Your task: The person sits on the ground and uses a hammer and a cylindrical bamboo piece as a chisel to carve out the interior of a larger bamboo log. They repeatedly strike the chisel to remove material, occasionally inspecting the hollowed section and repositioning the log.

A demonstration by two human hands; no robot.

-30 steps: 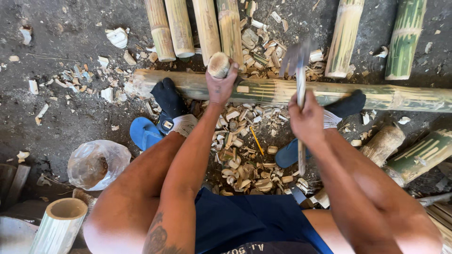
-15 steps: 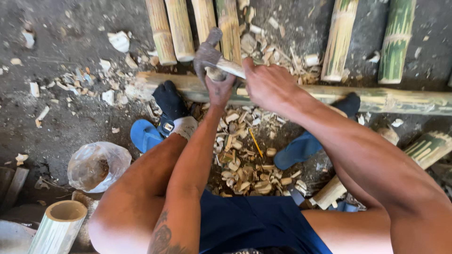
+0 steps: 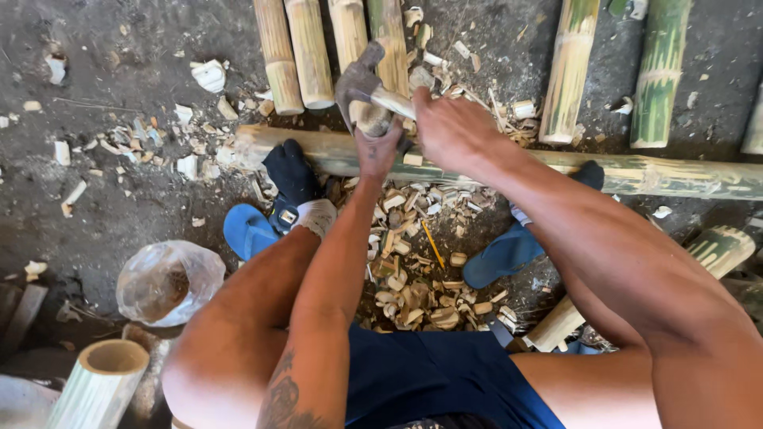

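Gripping the pale wooden handle of a chopping blade point(image 3: 362, 83), right hand point(image 3: 453, 131) now lies low over the long bamboo pole point(image 3: 636, 173), fingers wrapped tight round the handle; a second ago raised upright in front of the right knee, blade vertical, then swung across to the left half a second back. Broad grey blade now meeting the top of the short bamboo stub point(image 3: 371, 117), just above the left fist. Left hand point(image 3: 377, 151) closed round that stub, standing it on end against the pole, much where it sat in both earlier frames. Pole smooth, round, pale green-yellow, crossing the frame sideways on dark gritty ground. Four cut bamboo lengths point(image 3: 306, 52) beyond it, cylindrical, tan, ends sawn flat; two greener, streaked lengths point(image 3: 568, 71) farther right. Heap of bamboo chips point(image 3: 413, 278) between the feet, curled, pale and splintery, unchanged. Blue rubber sandal point(image 3: 246, 230) under the left foot with its black and white sock, another blue sandal point(image 3: 501, 254) at the right. Crumpled clear plastic bag point(image 3: 167, 282) at lower left, near a hollow bamboo section point(image 3: 99, 381) with an open round mouth.
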